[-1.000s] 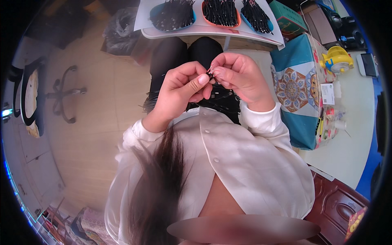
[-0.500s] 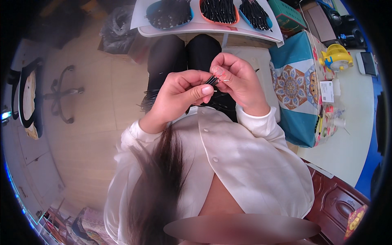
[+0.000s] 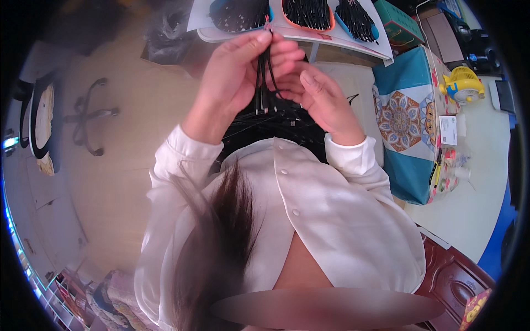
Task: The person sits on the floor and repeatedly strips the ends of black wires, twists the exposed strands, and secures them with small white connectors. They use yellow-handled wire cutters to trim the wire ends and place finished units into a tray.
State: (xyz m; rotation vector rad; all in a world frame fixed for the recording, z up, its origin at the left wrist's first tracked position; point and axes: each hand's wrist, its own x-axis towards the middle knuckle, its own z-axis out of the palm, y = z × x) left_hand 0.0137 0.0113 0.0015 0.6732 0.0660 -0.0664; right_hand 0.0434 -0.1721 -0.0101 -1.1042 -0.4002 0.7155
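Note:
My left hand (image 3: 234,74) is raised near the table's front edge, with its thumb and fingers pinched on a small bunch of thin black cables (image 3: 264,77). Short reddish wire ends stick up above the pinch, and the cables' other ends hang down with small light tips. Beside them is my right hand (image 3: 328,102), its thumb up and fingers stretched toward the hanging cables. Whether those fingertips touch the cables I cannot tell. More black cables (image 3: 276,129) lie across my lap, partly hidden by my hands and shirt.
On the white table (image 3: 353,48) ahead stand a blue tray (image 3: 271,15), an orange tray (image 3: 333,21) and another blue tray (image 3: 376,32), all holding black cables. To the right are a patterned cloth-covered box (image 3: 406,121) and a yellow fan (image 3: 464,83). A wheeled chair base (image 3: 91,116) stands left.
My left hand has moved forward and up, carrying the cables, which now hang downward. My right hand has let go of the wire ends, and its fingers have opened out.

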